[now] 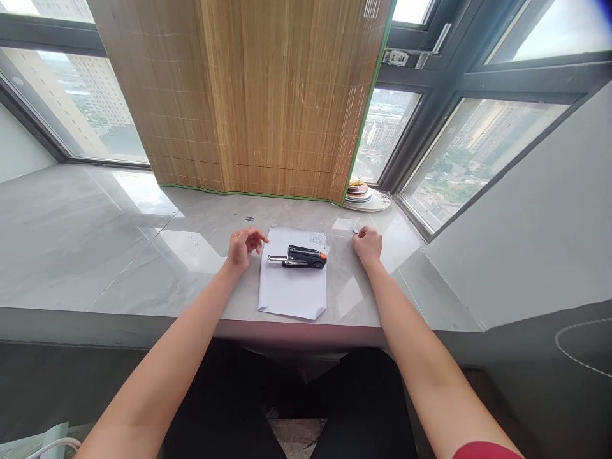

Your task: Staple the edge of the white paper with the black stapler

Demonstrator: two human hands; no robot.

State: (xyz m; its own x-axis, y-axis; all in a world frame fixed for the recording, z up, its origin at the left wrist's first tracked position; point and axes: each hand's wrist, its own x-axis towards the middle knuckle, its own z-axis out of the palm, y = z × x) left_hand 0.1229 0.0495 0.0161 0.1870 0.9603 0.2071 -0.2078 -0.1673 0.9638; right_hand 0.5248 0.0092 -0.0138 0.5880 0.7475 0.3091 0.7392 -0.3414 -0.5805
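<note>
A black stapler (305,257) with an orange tip lies across a stack of white paper (291,290), and a metal rod sticks out from its left end. My left hand (243,247) is beside the stack's upper left edge, its fingers apart and loosely bent, holding nothing. To the right of the paper, my right hand (368,245) is closed near the sill's surface. A tiny dark piece (355,231), which looks like a short strip of staples, shows at its fingertips. Beyond my left hand lie small dark strips (249,218) of similar look.
The pale marble sill (191,287) ends at a front edge above my legs. A bamboo blind (268,95) hangs down at the back. Stacked plates (366,199) stand in the back right corner by the windows. A white wall (521,210) closes the right side.
</note>
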